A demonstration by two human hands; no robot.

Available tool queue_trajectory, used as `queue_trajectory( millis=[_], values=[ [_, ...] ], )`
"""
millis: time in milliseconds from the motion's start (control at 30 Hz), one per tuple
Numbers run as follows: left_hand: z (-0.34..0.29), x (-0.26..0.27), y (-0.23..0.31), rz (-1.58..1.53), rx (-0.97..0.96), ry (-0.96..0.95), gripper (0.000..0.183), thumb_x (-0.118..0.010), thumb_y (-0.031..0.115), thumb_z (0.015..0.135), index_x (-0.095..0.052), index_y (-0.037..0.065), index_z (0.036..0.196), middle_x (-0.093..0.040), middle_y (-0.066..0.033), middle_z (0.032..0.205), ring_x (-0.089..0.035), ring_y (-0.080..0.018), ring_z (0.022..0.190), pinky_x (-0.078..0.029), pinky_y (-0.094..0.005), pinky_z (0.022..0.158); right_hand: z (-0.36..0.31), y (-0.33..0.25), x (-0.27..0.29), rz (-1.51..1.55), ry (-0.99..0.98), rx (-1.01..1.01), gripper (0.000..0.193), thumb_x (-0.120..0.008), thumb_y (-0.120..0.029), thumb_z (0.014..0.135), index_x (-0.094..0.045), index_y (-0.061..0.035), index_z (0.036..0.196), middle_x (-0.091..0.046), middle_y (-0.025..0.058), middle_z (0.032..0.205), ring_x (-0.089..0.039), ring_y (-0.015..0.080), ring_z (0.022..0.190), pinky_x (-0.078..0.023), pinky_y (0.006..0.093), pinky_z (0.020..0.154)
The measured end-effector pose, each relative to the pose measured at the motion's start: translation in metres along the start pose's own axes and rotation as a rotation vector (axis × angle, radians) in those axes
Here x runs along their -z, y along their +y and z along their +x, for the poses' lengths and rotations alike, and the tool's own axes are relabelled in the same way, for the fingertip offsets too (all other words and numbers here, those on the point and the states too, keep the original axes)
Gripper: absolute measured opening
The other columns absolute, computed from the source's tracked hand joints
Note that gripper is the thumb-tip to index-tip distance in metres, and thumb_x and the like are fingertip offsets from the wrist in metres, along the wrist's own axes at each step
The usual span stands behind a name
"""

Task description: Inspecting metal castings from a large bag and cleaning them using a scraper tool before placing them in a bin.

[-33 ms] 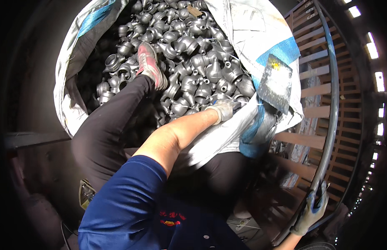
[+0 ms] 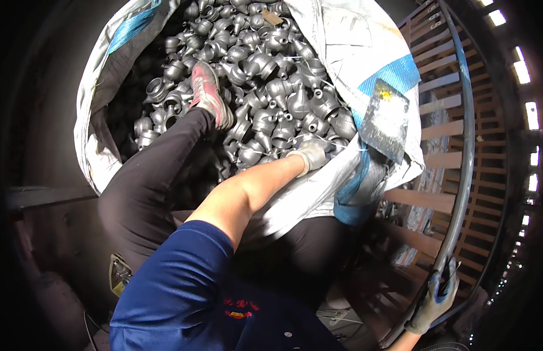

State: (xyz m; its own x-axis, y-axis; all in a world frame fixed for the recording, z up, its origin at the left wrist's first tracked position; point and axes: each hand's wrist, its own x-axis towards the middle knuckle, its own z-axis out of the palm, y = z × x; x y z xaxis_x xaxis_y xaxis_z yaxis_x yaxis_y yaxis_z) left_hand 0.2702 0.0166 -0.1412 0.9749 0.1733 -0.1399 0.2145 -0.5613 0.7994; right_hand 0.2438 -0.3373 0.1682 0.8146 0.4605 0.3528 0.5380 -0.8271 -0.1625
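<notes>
My left hand [image 2: 311, 155], in a pale glove with dark fingertips, reaches across to the inner rim of a large white woven bag [image 2: 301, 205]. Its fingers curl down among grey metal castings [image 2: 264, 120], rounded hollow pieces with short spouts, which fill the bag. What those fingers hold is hidden by the glove and the bag's fold. At the lower right my gloved right hand [image 2: 436, 301] is wrapped round a worn metal rail [image 2: 458, 213]. My foot in a red and grey shoe [image 2: 208, 96] rests on the castings.
Blue straps [image 2: 391, 75] are sewn to the bag. A scuffed dark plate [image 2: 386, 121] lies against its right side. Beyond the rail runs a brown slatted frame [image 2: 485, 193]. A small yellow-edged pouch [image 2: 118, 275] with contents sits at the lower left, below a dark ledge [image 2: 49, 196].
</notes>
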Motion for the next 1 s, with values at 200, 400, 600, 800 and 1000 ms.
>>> queue_trajectory(
  millis=[200,400,600,800,1000],
  values=[
    [0.020,0.007,0.023,-0.628,0.133,0.570,0.021,-0.057,0.018,0.082,-0.059,0.005,0.098,-0.062,-0.0114,0.083,-0.060,-0.0219,0.072,-0.047,-0.0328,0.065,0.004,-0.022,0.002,0.088,-0.003,-0.148,0.038,-0.057,-0.014,0.082,-0.053,0.0044,0.115,-0.056,0.0152,0.110,-0.052,0.0243,0.103,-0.038,0.0338,0.091],
    [0.073,0.027,0.010,-0.015,-0.038,0.151,0.024,-0.046,0.019,0.083,-0.056,0.005,0.101,-0.060,-0.0205,0.093,-0.058,-0.0357,0.087,-0.046,-0.0403,0.077,0.006,-0.020,-0.003,0.015,-0.012,-0.070,0.035,-0.056,-0.009,0.081,-0.054,0.0024,0.114,-0.058,0.0153,0.103,-0.056,0.0246,0.088,-0.044,0.0335,0.078],
    [0.052,0.050,0.015,0.024,0.236,-0.024,0.031,-0.052,0.023,0.075,-0.062,0.003,0.096,-0.059,-0.0181,0.105,-0.057,-0.0318,0.100,-0.045,-0.0384,0.085,-0.002,-0.013,0.000,-0.034,0.022,0.017,0.036,-0.055,-0.006,0.080,-0.053,0.0035,0.114,-0.058,0.0160,0.103,-0.056,0.0255,0.090,-0.044,0.0330,0.080],
    [-0.021,0.058,0.013,0.256,0.084,0.094,0.018,-0.056,0.017,0.072,-0.059,0.008,0.088,-0.060,-0.0157,0.092,-0.057,-0.0327,0.090,-0.045,-0.0413,0.076,0.001,-0.013,0.002,0.061,-0.015,-0.034,0.037,-0.058,-0.009,0.080,-0.054,0.0018,0.115,-0.057,0.0162,0.100,-0.055,0.0262,0.089,-0.044,0.0348,0.079],
    [-0.093,0.106,0.015,0.492,-0.056,-0.257,0.032,-0.059,0.027,0.069,-0.061,0.012,0.098,-0.063,-0.0155,0.090,-0.061,-0.0320,0.085,-0.050,-0.0396,0.072,0.002,-0.022,0.007,0.170,-0.022,-0.012,0.035,-0.056,-0.007,0.082,-0.053,-0.0002,0.116,-0.056,0.0137,0.101,-0.056,0.0238,0.089,-0.044,0.0318,0.081]
  ],
)
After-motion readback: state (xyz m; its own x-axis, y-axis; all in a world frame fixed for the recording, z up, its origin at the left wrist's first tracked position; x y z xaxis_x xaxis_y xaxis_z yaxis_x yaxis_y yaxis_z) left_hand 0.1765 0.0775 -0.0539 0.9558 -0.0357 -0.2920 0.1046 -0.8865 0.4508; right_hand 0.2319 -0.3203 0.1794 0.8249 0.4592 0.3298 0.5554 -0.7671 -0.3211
